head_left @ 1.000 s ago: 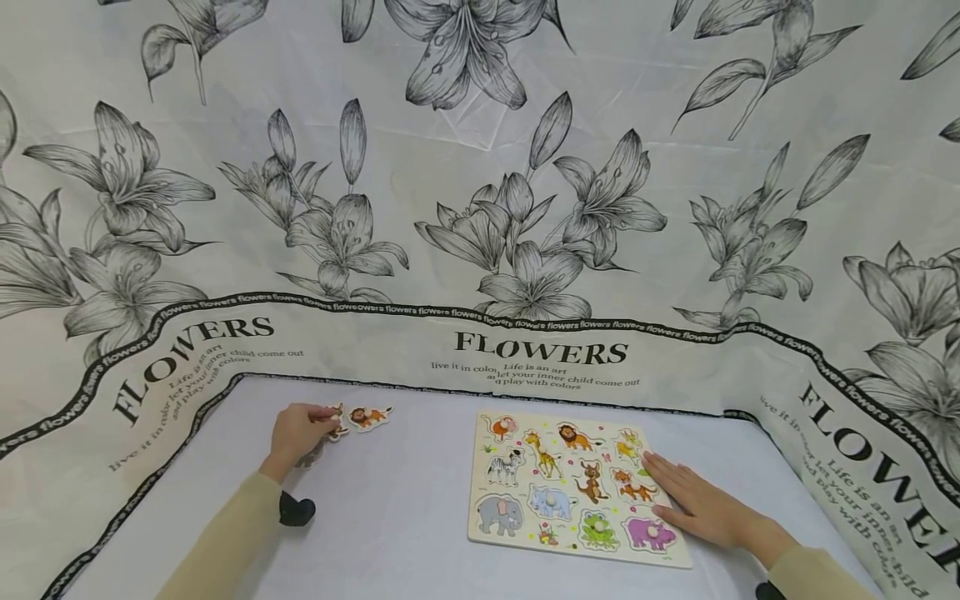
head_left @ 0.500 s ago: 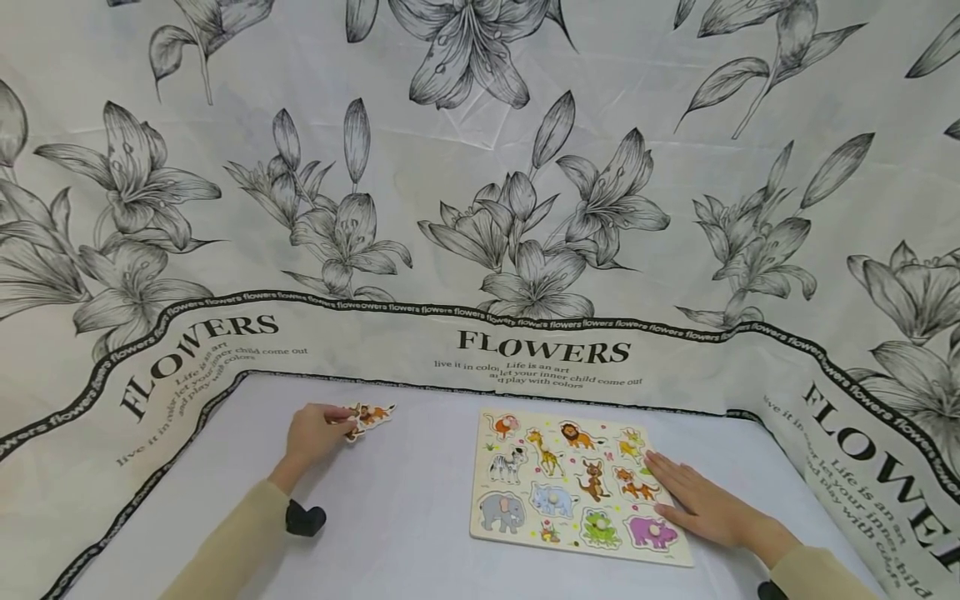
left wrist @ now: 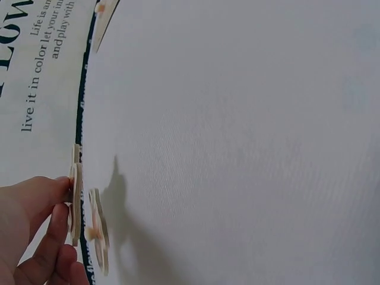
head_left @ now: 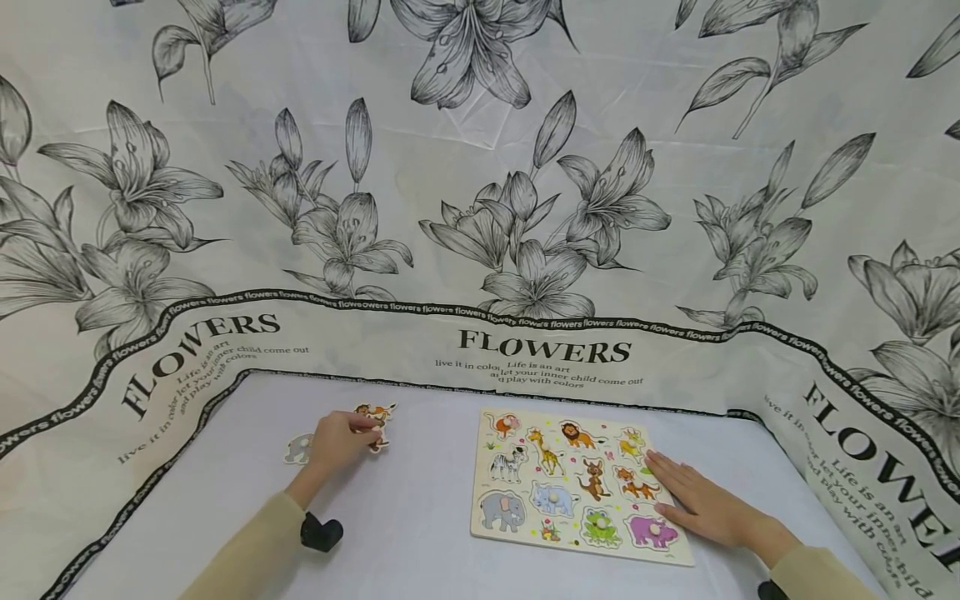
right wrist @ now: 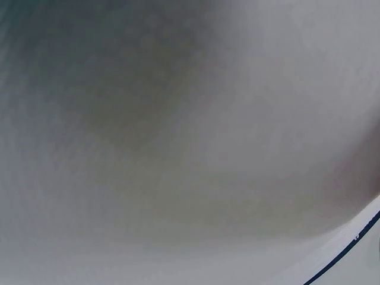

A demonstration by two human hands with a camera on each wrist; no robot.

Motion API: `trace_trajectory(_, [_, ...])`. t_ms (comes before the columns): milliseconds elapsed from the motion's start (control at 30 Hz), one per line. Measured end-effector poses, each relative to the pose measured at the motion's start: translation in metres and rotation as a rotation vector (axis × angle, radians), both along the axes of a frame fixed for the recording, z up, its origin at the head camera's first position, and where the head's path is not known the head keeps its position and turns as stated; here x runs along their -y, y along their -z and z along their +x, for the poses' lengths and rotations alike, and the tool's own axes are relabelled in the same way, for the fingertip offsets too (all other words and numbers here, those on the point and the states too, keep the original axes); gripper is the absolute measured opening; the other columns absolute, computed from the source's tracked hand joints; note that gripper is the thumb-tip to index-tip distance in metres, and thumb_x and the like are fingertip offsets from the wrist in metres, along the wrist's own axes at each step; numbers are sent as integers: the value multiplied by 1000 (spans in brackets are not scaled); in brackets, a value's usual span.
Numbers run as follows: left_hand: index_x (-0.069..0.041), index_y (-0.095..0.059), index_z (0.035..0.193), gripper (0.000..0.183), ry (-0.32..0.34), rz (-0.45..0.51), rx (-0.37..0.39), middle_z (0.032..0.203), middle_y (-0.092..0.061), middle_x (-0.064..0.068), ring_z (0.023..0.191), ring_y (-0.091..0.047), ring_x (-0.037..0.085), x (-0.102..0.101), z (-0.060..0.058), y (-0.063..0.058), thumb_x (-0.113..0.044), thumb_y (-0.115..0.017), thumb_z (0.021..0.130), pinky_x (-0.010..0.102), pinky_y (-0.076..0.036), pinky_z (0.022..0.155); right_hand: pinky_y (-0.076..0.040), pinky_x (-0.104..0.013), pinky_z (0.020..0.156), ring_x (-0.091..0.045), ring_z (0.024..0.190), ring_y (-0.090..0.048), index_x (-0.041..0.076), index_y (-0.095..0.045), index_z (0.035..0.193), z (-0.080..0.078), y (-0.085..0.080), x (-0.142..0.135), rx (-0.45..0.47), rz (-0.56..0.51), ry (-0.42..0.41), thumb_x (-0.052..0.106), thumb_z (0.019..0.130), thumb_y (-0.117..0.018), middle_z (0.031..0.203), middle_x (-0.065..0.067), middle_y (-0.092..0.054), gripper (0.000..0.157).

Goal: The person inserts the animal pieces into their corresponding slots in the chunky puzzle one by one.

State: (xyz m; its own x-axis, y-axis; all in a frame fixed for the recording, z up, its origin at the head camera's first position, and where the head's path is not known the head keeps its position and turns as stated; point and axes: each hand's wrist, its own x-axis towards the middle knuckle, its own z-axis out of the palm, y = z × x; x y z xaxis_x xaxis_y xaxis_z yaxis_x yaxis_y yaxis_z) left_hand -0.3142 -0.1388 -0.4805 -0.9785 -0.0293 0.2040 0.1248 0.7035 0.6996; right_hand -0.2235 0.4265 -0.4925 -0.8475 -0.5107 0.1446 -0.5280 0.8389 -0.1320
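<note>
My left hand [head_left: 337, 443] pinches a brown animal puzzle piece [head_left: 380, 442] between thumb and fingers. Seen edge-on in the left wrist view, this thin wooden piece [left wrist: 76, 205] stands upright in the fingertips. Just behind it in the head view is a lion puzzle piece [head_left: 384, 410], partly hidden by the hand. A grey elephant piece [head_left: 297, 448] lies left of the hand, partly covered by it. My right hand [head_left: 701, 502] rests with straight fingers on the right edge of the wooden animal puzzle board [head_left: 525, 542]. The right wrist view shows mostly blurred pale surface.
The board shows several animals, with knobbed pieces such as the green frog [head_left: 600, 528] and purple hippo [head_left: 651, 533]. A white cloth [head_left: 420, 492] covers the table. Flower-printed fabric [head_left: 390, 342] rises along the back and sides.
My left hand has moved right and slightly nearer with the brown animal piece, over the front of the lion piece. The elephant piece has come into view. My right hand has stayed on the board.
</note>
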Motion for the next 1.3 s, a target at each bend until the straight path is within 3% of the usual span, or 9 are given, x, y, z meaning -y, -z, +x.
trace_trajectory(300, [-9, -77, 88, 13, 44, 29, -31, 77, -72, 1, 67, -57, 9, -29, 10, -3, -15, -79, 76, 24, -42, 59, 12, 0, 103, 23, 132, 14, -2, -36, 145, 1, -2, 2, -27, 16, -15, 36, 97, -52, 147, -26, -39, 63])
trace_trajectory(567, [-11, -78, 87, 13, 87, 60, -53, 78, -74, 1, 64, -55, 7, -53, 16, -7, -14, -80, 75, 23, -41, 57, 13, 1, 102, 25, 131, 15, -1, -34, 146, 1, -1, 2, 8, 4, 1, 37, 97, -51, 148, -27, -37, 64])
trace_trajectory(1300, [-13, -78, 89, 13, 207, 96, 12, 71, -70, -5, 60, -51, 8, -118, 25, -13, -17, -79, 77, 20, -36, 52, 12, 1, 102, 25, 130, 16, 0, -33, 147, -1, 3, 0, 9, -10, 4, 38, 98, -51, 149, -26, -35, 65])
